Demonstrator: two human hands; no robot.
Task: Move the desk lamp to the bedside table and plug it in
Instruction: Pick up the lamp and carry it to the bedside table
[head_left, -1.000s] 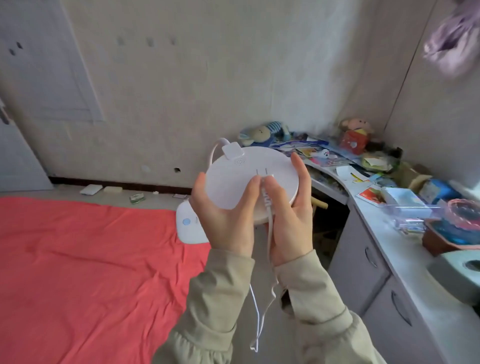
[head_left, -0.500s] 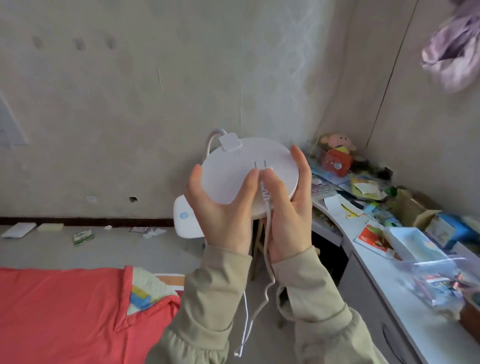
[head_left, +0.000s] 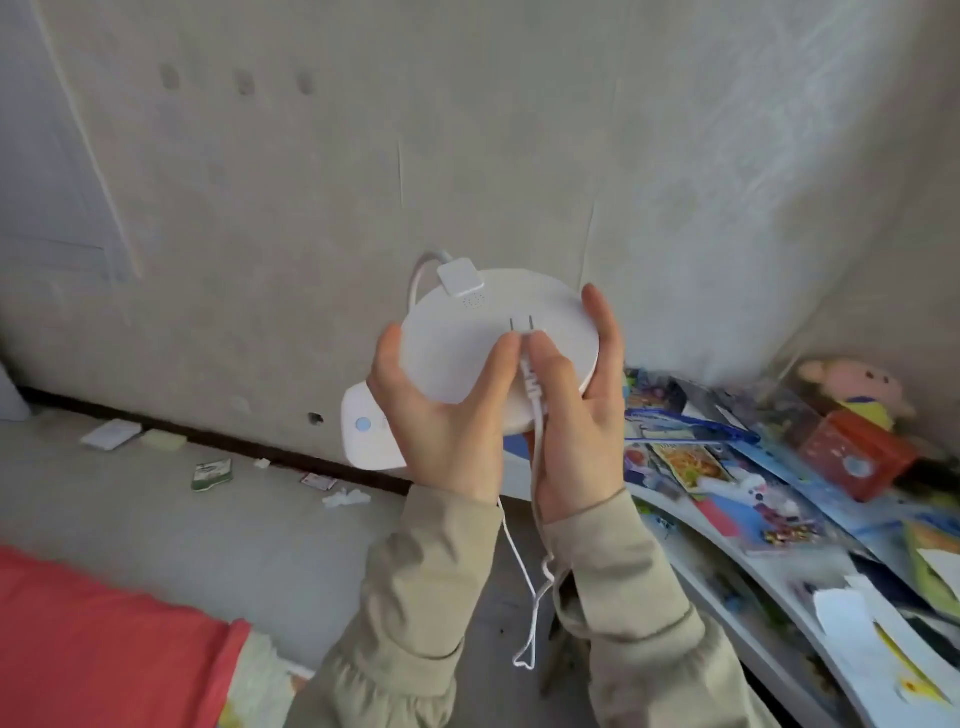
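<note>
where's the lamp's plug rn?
Head view, centre: the plug lies against the round lamp base, pinched between the thumbs of the left hand and right hand.

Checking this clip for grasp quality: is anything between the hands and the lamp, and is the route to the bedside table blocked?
Nothing separates them: the left hand and right hand both grip the lamp's round base directly, thumbs pinning the plug against it. No bedside table or socket shows here, so the route cannot be judged.
</note>
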